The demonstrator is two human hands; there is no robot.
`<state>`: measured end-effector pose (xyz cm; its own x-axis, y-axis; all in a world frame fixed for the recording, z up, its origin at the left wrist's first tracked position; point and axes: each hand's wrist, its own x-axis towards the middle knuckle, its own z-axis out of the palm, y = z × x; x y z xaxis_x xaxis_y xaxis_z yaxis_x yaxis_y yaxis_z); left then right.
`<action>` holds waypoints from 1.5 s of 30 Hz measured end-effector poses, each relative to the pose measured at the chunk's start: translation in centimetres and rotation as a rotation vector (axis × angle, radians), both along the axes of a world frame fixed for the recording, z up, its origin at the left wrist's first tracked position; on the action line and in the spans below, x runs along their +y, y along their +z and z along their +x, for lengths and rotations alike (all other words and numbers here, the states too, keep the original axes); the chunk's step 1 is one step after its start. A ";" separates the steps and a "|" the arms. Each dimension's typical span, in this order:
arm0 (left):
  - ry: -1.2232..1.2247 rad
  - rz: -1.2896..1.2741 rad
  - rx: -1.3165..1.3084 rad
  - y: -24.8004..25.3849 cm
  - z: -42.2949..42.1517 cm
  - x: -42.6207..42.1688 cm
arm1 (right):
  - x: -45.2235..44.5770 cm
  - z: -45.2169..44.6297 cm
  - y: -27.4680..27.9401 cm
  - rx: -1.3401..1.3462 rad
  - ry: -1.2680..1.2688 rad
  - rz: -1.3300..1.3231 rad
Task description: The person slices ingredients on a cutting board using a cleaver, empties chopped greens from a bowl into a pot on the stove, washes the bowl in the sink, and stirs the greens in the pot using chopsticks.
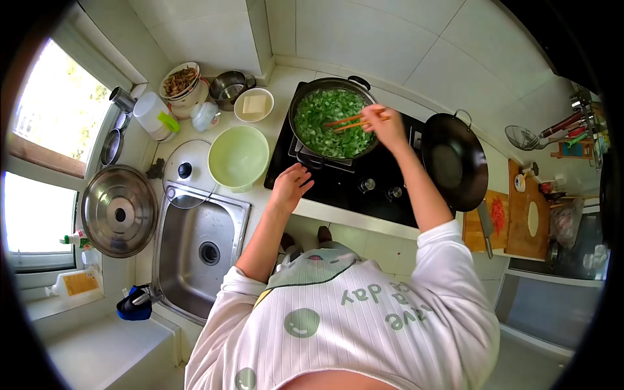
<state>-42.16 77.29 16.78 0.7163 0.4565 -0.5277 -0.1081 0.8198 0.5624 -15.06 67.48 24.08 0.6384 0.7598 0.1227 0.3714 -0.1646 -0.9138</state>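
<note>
My right hand (385,128) grips a pair of chopsticks (354,121), whose tips reach into chopped green vegetables (325,114). These greens fill a dark two-handled pot (292,130) on the black gas stove (344,188). Near the stove's front left edge, my left hand (292,188) hovers with its fingers apart, holding nothing. It is below the pot's near handle and close to a light green bowl (239,158) on the counter.
A steel sink (245,221) lies at left, with a glass lid (179,170) by its back edge. Behind stands a bowl of tofu-like block (254,104). On the right are a black wok (453,162), a cleaver (485,227) and a cutting board (476,224) with chopped red pieces.
</note>
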 end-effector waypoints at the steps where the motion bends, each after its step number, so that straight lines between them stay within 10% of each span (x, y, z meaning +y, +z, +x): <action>1: -0.002 -0.009 -0.013 -0.2 0.0 0.1 | -1.0 1.2 0.8 -0.023 -0.047 -0.004; 17: -0.002 -0.014 -0.020 -0.7 -0.2 0.0 | -4.8 2.5 -0.5 -0.119 -0.277 -0.116; 23: 0.020 -0.056 0.000 -1.0 0.2 0.2 | -3.3 -3.3 1.5 0.102 -0.091 0.138; 29: 0.013 -0.047 -0.024 -1.0 -0.1 0.2 | -5.0 -1.9 2.0 0.063 0.269 -0.151; 45: 0.009 -0.040 -0.030 -0.6 -0.1 0.2 | -4.4 1.5 3.4 -0.145 -0.180 -0.055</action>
